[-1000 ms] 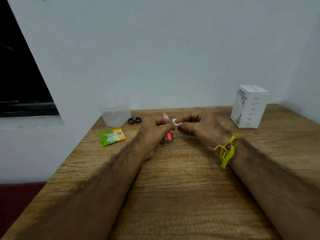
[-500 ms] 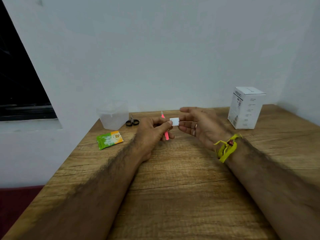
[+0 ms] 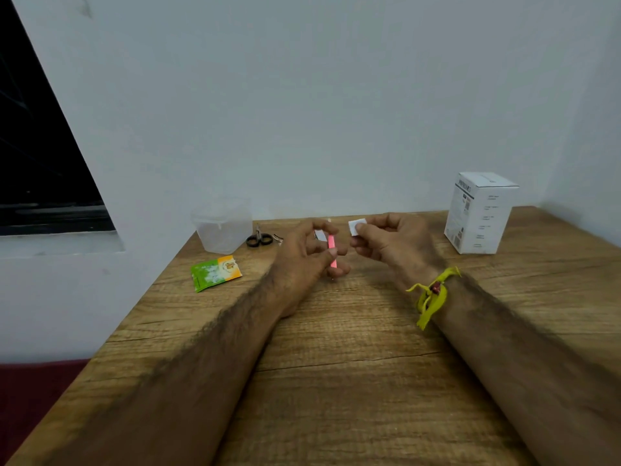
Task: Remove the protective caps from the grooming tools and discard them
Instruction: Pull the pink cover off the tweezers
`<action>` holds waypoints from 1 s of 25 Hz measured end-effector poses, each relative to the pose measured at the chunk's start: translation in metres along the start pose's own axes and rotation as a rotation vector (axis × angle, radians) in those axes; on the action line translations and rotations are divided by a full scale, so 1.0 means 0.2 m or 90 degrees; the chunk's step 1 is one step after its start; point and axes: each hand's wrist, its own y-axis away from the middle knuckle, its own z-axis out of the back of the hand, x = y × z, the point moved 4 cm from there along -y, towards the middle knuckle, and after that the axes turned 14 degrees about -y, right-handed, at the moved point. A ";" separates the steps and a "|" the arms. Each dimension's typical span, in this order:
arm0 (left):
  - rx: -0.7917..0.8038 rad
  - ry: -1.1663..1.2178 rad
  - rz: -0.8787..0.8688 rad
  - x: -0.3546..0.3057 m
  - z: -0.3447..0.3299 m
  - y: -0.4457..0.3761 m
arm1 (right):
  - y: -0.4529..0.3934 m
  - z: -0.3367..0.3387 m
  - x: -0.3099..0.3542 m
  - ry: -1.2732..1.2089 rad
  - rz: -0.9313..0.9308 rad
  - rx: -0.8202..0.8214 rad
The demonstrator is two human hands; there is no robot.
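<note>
My left hand (image 3: 307,255) grips a thin pink grooming tool (image 3: 331,250) upright above the wooden table (image 3: 353,348); a small pale piece (image 3: 320,235) shows just behind its fingers. My right hand (image 3: 389,242) pinches a small white cap (image 3: 356,227) between thumb and forefinger, a short gap to the right of the tool's top. The tool's lower end is hidden behind my left fingers.
A clear plastic container (image 3: 223,227) stands at the back left, with small black-handled scissors (image 3: 258,238) and a metal tool (image 3: 278,237) beside it. A green and orange sachet (image 3: 215,272) lies left of my left hand. A white box (image 3: 480,213) stands back right.
The white cap has come off the pink tool. My right hand has drawn it to the right, leaving a gap between my two hands.
</note>
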 end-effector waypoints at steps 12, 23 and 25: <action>0.025 0.005 0.000 -0.01 -0.07 0.01 | 0.07 -0.07 0.00 0.327 0.308 -0.040; 0.018 0.098 0.011 -0.01 -0.08 0.00 | 0.06 -0.06 0.01 0.237 0.279 -0.040; 0.012 0.124 0.017 0.00 -0.07 0.01 | 0.07 -0.06 0.02 0.231 0.288 -0.033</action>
